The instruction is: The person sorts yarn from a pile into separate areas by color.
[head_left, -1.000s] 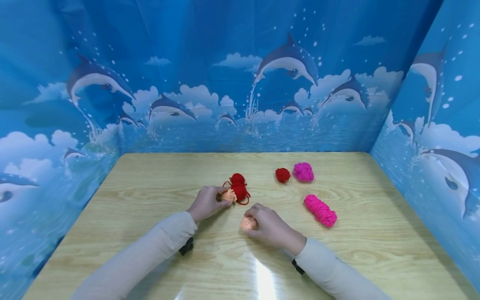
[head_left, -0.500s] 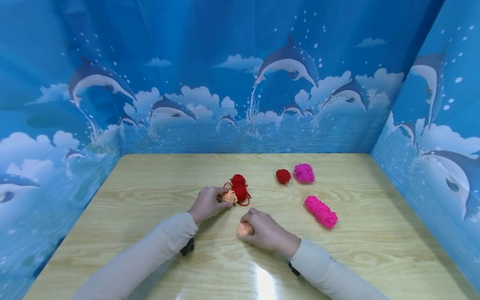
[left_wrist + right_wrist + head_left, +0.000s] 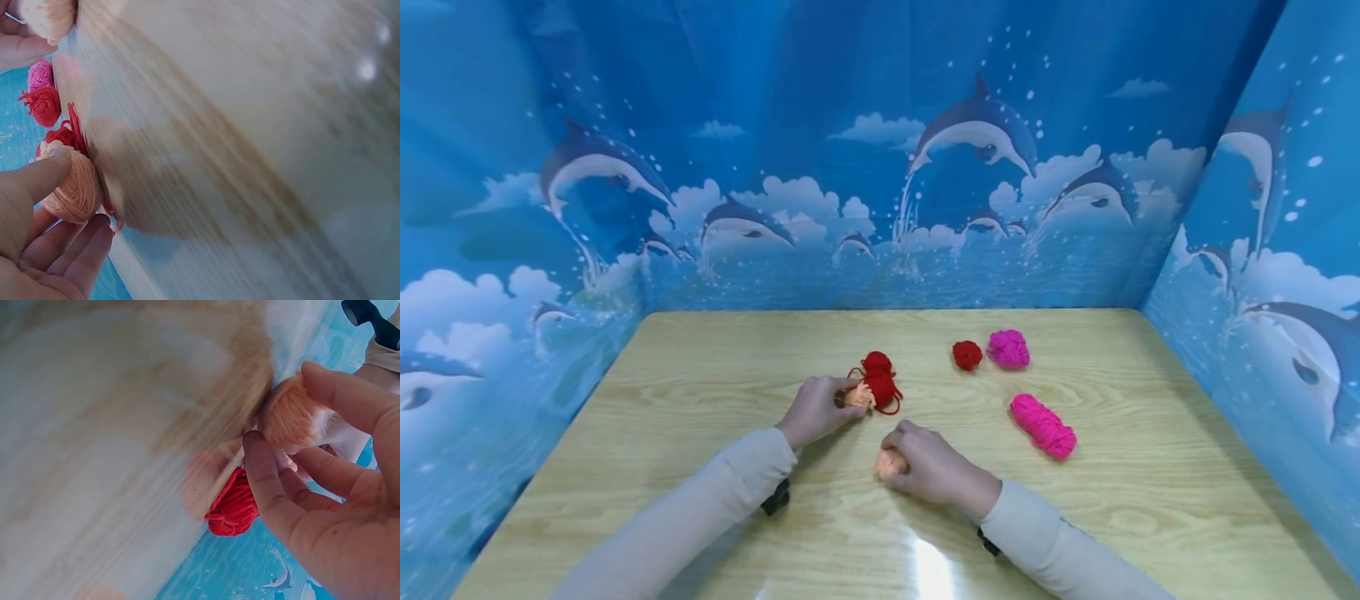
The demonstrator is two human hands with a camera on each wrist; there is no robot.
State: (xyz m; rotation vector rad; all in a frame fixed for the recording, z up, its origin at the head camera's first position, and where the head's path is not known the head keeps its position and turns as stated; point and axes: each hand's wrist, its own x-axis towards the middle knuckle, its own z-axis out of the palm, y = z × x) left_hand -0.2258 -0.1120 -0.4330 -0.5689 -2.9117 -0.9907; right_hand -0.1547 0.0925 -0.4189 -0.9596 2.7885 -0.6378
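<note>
Between thumb and fingers, my left hand holds a peach ball of yarn right at a red skein of yarn with loose loops. My right hand pinches a second peach ball of yarn, low over the table, nearer to me and to the right of the left hand. In the left wrist view the thumb lies on top of the wound strands. The right wrist view shows fingertips at the tabletop, with the red skein beyond them.
On the wood-grain table, a small red yarn ball lies beside a magenta yarn ball at the back right. A long pink skein lies to the right of my right hand. A dolphin-print curtain borders the table.
My right hand, with its peach yarn ball, has shifted slightly toward me and to the left, then nearly stopped. The left hand keeps its place with its ball beside the red skein.
</note>
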